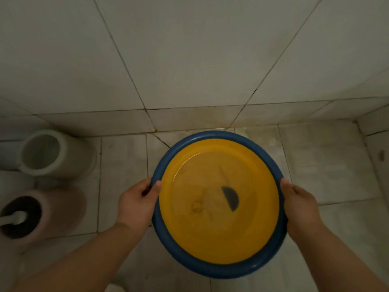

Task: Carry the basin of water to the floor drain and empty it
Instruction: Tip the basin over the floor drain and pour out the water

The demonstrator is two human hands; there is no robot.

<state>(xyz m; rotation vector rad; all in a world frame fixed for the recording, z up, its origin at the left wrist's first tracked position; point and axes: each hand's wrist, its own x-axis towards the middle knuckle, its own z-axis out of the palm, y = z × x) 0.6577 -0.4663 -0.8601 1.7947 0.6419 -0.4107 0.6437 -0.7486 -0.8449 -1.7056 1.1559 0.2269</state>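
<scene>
A round basin [210,137] with a blue rim and a yellow inside is held level above the tiled floor, in the lower middle of the view. Clear water fills it, with a dark half-round reflection on the surface. My left hand [136,204] grips the rim on the left side, thumb over the edge. My right hand [299,205] grips the rim on the right side. No floor drain shows; the basin hides the floor beneath it.
A white cylindrical bin [48,154] stands on the floor at the left by the wall. In front of it a pinkish holder [52,209] carries a toilet brush [14,218]. Tiled walls [189,49] meet the floor just beyond the basin and at the far right.
</scene>
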